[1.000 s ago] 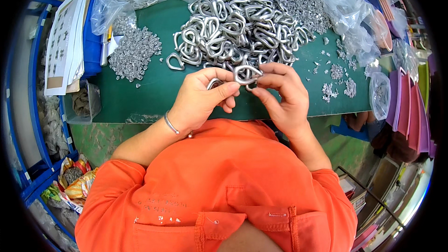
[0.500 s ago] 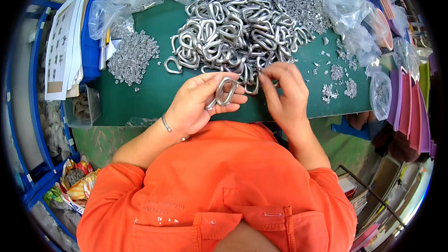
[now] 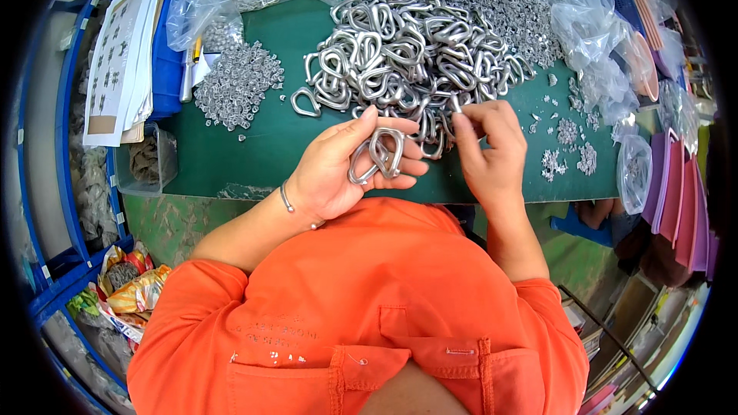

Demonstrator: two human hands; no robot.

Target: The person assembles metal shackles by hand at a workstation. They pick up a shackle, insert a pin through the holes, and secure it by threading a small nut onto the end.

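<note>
My left hand (image 3: pixel 327 161) is turned palm up near the table's front edge, with bent metal links (image 3: pixel 377 155) lying across its fingers. They look like silver, rounded D-shaped loops and overlap each other. Beside it, my right hand (image 3: pixel 496 150) pinches at a similar metal link between thumb and forefinger, at the near edge of the pile; the fingers partly cover that piece. The big heap of metal links (image 3: pixel 415 46) spreads just beyond both hands. One loose link (image 3: pixel 306 102) lies at the heap's left side.
Small clear plastic pieces (image 3: pixel 238 84) form a mound at the left, and a wide bank of small grey parts (image 3: pixel 484 0) lies behind the links. Clear bags (image 3: pixel 592 31) crowd the right. A blue bin with papers (image 3: pixel 127 54) and a plastic tub (image 3: pixel 146 157) stand at the left edge.
The links in my left hand have shifted and spread apart, showing more of a second one. My right hand has stayed by the pile's near edge. The whole view has slid slightly.
</note>
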